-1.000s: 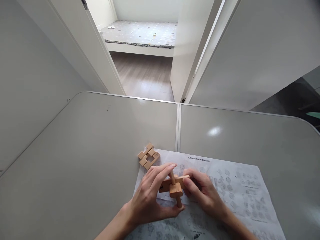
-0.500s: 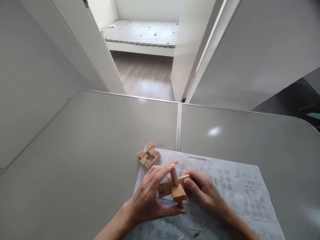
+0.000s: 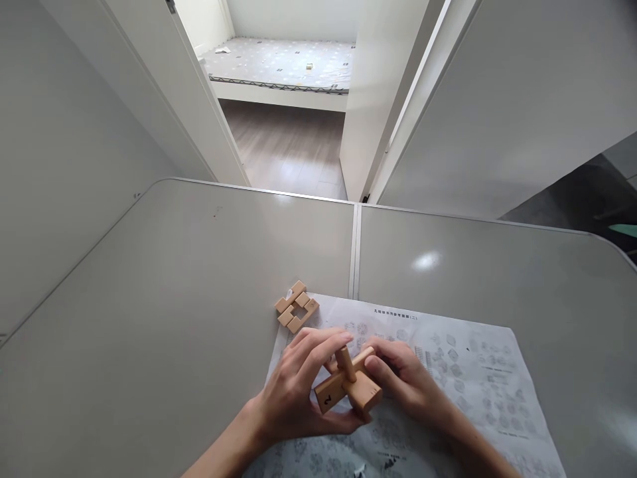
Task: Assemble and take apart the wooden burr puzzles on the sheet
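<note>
A wooden burr puzzle of interlocked bars is held between both hands above a printed sheet. My left hand is closed round it, fingertips on top of an upright bar and the thumb beneath. A bar marked "2" sticks out toward the left palm. My right hand pinches the end of another bar on the far right side; its curled fingers partly hide that end. Beyond the left hand, several loose notched wooden pieces lie together at the sheet's upper left corner.
The printed paper sheet with small diagrams lies under the hands on a grey table. A metal seam divides the tabletop. Past the far edge is an open doorway with a bed behind it.
The puzzle has tilted in my hands: its upright bar leans more to the left and the front block has swung to the right. Both hands still hold it; the loose pieces stay put.
</note>
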A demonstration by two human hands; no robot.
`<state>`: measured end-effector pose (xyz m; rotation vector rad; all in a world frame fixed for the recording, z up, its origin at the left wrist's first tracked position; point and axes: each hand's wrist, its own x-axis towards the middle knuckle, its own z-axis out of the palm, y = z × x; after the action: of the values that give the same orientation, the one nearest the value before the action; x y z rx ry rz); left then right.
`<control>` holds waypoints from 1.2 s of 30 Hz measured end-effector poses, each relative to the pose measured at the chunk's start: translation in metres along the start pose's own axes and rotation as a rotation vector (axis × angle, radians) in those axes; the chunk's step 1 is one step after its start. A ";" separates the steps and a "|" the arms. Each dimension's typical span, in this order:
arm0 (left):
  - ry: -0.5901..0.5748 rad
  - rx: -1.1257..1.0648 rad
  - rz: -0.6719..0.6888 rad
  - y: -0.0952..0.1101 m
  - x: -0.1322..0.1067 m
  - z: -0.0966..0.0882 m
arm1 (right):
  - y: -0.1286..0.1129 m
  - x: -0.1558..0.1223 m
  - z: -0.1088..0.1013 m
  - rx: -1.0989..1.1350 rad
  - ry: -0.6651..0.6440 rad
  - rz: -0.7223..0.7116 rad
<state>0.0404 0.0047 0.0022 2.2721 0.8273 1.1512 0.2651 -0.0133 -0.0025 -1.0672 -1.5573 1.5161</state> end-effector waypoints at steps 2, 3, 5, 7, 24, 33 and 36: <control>0.039 0.028 0.022 0.001 0.001 0.001 | 0.000 0.000 0.000 -0.006 0.010 -0.003; 0.050 0.035 0.026 0.002 0.001 0.001 | 0.001 -0.001 0.000 -0.008 0.009 -0.004; 0.060 0.036 0.017 0.003 0.001 0.001 | 0.001 -0.001 0.001 -0.013 0.018 -0.007; 0.057 0.029 -0.013 0.003 0.001 0.000 | 0.002 -0.001 0.002 -0.034 0.068 -0.009; -0.097 0.129 -0.195 0.004 -0.003 0.000 | 0.003 0.001 0.005 -0.112 0.205 -0.198; -0.069 0.140 -0.191 0.003 -0.002 0.000 | 0.010 0.000 0.005 -0.016 0.152 -0.146; -0.046 0.133 -0.148 0.002 -0.001 0.000 | 0.010 -0.001 0.004 -0.015 0.155 -0.143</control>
<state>0.0406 0.0026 0.0033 2.2892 1.0630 1.0006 0.2625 -0.0162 -0.0125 -1.0329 -1.5057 1.2975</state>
